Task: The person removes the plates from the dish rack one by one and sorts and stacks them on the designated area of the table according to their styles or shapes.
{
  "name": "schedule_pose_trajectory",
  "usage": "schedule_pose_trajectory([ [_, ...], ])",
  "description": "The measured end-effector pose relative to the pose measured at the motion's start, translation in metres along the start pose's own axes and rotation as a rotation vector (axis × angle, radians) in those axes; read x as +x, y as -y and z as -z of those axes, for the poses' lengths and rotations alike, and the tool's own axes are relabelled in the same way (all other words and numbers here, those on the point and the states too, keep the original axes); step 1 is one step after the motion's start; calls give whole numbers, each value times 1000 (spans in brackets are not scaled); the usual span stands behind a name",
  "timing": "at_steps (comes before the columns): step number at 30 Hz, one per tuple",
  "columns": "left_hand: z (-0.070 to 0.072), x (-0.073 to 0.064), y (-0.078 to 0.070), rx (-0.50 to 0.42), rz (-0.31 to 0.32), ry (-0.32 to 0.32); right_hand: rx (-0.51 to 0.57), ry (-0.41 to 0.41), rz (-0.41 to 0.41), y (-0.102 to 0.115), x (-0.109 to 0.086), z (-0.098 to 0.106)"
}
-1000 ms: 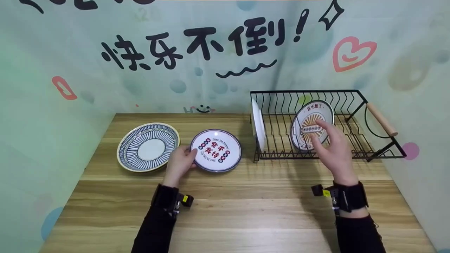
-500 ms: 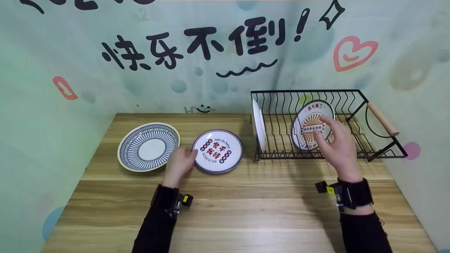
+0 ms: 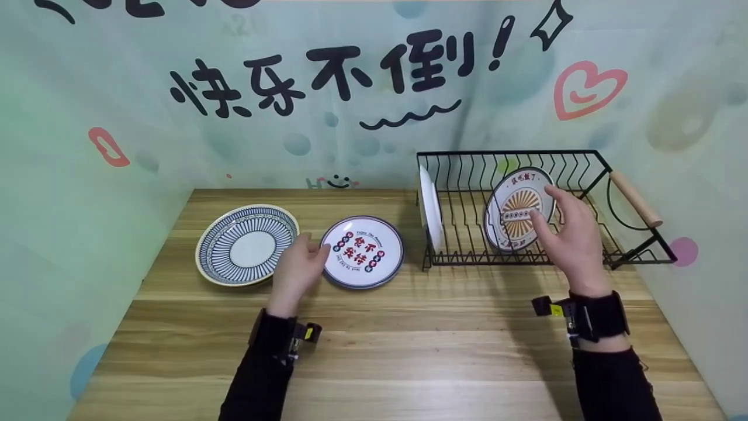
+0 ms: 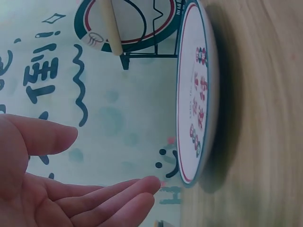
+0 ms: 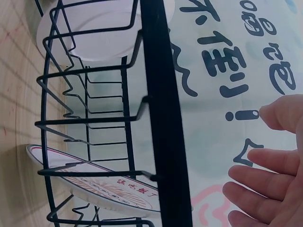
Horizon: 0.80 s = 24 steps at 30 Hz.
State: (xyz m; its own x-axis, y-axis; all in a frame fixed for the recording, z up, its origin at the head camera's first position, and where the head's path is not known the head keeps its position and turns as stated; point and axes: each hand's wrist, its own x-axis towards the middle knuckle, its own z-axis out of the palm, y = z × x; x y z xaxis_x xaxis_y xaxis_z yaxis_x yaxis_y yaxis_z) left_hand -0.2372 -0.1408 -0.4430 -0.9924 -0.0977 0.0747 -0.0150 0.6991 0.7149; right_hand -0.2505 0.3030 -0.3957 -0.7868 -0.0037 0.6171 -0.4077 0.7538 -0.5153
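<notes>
- On your table (image 3: 432,356), the rack (image 3: 508,152) holds the sunburst plate (image 3: 518,208), leaning unaided.
- Bowl (image 3: 253,248) and lettered plate (image 3: 362,252) lie left of it.
- Your right hand (image 3: 575,242) has backed away, fingers spread, empty.
- Your left hand (image 3: 298,266) has released the lettered plate, fingers loose, empty.

The plate (image 3: 362,251) looks glossy, the rack (image 5: 165,113) matt metal.
</notes>
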Motion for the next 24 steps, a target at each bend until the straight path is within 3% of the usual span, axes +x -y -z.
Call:
schedule_pose_trajectory([
  [17, 6, -7, -11, -47, -78, -45, 19, 64, -124, -9, 8, 4],
  [24, 5, -7, -11, -87, -124, -84, 22, 76, -134, -13, 10, 4],
])
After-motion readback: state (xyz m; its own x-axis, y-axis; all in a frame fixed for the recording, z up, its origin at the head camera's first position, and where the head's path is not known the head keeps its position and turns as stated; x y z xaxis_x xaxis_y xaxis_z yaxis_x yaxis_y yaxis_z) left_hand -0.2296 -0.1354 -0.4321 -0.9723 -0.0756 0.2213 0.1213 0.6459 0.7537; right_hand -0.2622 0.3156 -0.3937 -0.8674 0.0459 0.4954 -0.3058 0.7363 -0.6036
